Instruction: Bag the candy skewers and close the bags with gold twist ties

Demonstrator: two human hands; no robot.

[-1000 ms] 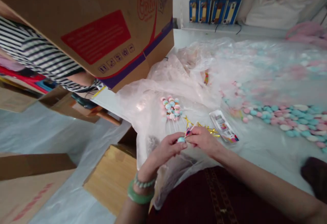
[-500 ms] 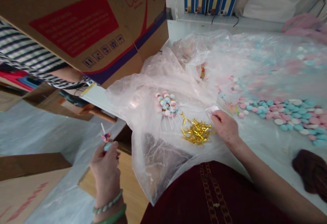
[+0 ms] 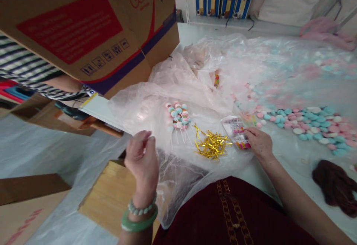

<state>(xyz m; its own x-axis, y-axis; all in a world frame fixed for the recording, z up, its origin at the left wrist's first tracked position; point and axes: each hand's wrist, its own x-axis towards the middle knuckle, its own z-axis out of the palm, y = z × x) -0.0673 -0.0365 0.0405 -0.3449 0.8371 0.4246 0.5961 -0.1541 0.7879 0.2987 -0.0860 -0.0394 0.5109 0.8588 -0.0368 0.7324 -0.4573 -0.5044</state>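
Note:
My left hand [image 3: 142, 159] hangs over the table's near left edge, fingers loosely bent, a small gap by the thumb and nothing visible in it. My right hand [image 3: 260, 143] pinches the edge of a printed plastic wrapper [image 3: 236, 132] lying on the table. Left of that wrapper is a loose pile of gold twist ties [image 3: 213, 145]. Beyond the ties, a small cluster of marshmallow lollipops [image 3: 178, 114], pink, blue and white on white sticks, rests on the clear plastic sheet [image 3: 156, 92].
Many pink, blue and white marshmallow discs [image 3: 320, 124] spread over the right side, partly under plastic. A large cardboard box [image 3: 97, 25] stands at the left, with another person's striped sleeve [image 3: 30, 66] behind it. A dark brown cloth [image 3: 334, 185] lies at right.
The lollipop in my left hand is no longer seen, and that hand has moved right toward the table. My right hand has drawn the wrapper slightly right, showing its printed face.

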